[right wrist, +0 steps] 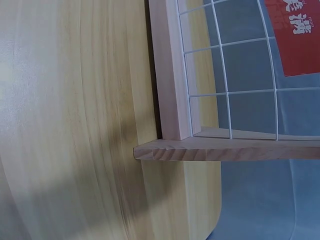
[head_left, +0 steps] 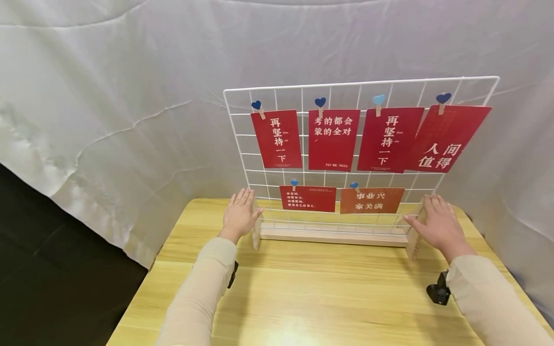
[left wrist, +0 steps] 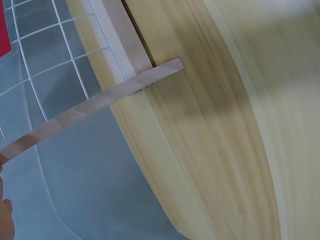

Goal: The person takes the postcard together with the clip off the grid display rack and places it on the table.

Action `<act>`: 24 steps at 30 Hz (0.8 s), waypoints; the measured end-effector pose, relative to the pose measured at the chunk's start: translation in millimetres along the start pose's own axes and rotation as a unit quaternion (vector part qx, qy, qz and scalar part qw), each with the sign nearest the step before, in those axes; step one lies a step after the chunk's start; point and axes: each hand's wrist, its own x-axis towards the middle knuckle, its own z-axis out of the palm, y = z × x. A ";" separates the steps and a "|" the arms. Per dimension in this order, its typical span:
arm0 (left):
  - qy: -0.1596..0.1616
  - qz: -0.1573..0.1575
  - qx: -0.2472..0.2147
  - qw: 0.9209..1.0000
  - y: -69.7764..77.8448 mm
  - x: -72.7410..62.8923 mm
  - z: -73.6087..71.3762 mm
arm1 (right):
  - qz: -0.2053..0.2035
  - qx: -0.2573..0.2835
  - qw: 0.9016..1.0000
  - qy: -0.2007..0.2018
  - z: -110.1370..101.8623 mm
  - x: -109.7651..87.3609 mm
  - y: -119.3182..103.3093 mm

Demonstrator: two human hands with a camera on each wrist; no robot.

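A white wire grid (head_left: 303, 178) stands upright in a wooden base (head_left: 333, 236) on the table. My left hand (head_left: 238, 214) is at the grid's left wooden side piece (head_left: 256, 235), fingers extended and thumb over its front. On the opposite end, my right hand (head_left: 441, 223) rests against the right side piece (head_left: 413, 242) with fingers straight and thumb pointing inward. The left wrist view catches only some fingers (left wrist: 6, 220) by the end of the side piece (left wrist: 90, 106). In the right wrist view the side piece (right wrist: 225, 150) shows, but my hand is outside the picture.
Red cards (head_left: 333, 139) and an orange-red card (head_left: 372, 201) hang in two rows from heart-topped clips (head_left: 320, 102). The upper right card (head_left: 446, 139) hangs tilted and overlaps its neighbour. Pale cloth (head_left: 130, 96) drapes behind the wooden table (head_left: 303, 298); dark cloth (head_left: 52, 269) lies left.
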 end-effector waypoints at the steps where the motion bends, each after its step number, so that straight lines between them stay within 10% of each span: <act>1: -0.001 0.000 0.000 1.000 -0.4 -0.4 0.2 | 0.000 -0.001 1.000 -0.001 0.2 0.2 -0.2; 24: -0.022 -0.006 -0.003 1.000 -1.1 1.2 -0.1 | -0.013 -0.011 1.000 0.000 -2.6 -3.0 -3.7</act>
